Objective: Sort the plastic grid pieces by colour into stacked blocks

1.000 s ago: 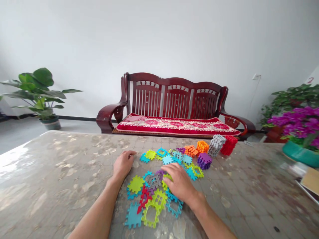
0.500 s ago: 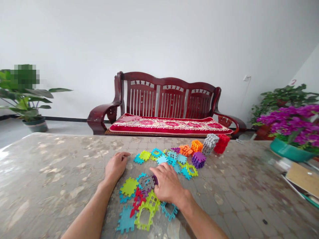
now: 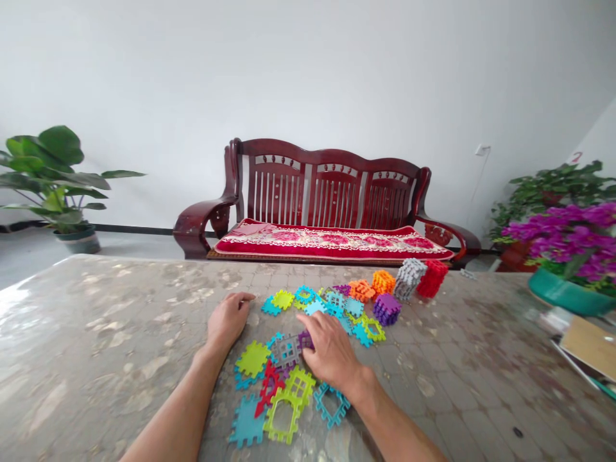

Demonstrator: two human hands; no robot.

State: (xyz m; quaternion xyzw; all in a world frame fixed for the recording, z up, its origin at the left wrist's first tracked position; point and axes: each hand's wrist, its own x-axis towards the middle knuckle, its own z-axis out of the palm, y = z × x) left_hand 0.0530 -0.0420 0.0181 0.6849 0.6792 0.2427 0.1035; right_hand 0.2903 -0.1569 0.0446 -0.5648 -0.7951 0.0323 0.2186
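Note:
Jagged-edged plastic tiles lie in two loose groups on the table. My right hand (image 3: 332, 346) is over the nearer group, index finger stretched out and thumb apart. A purple tile (image 3: 305, 340) shows between thumb and index finger; whether they touch it I cannot tell. Beside it lies a grey window tile (image 3: 286, 351). Closer to me are a lime tile (image 3: 254, 359), a red tile (image 3: 270, 385), a lime frame tile (image 3: 282, 417), a blue tile (image 3: 248, 420) and a blue frame tile (image 3: 332, 405). My left hand (image 3: 230, 319) rests on the tabletop left of the tiles, fingers extended, holding nothing.
Farther back lie blue and lime tiles (image 3: 315, 307). Behind them stand purple (image 3: 386, 309), orange (image 3: 384, 282), grey (image 3: 410, 279) and red (image 3: 432, 278) stacks. A teal flower pot (image 3: 568, 292) and a brown board (image 3: 590, 346) are at right. A wooden bench (image 3: 332, 186) stands beyond the table.
My right hand has shifted slightly right, and more of the purple tile shows beside the grey one. My left hand stays in place. The view has moved a little.

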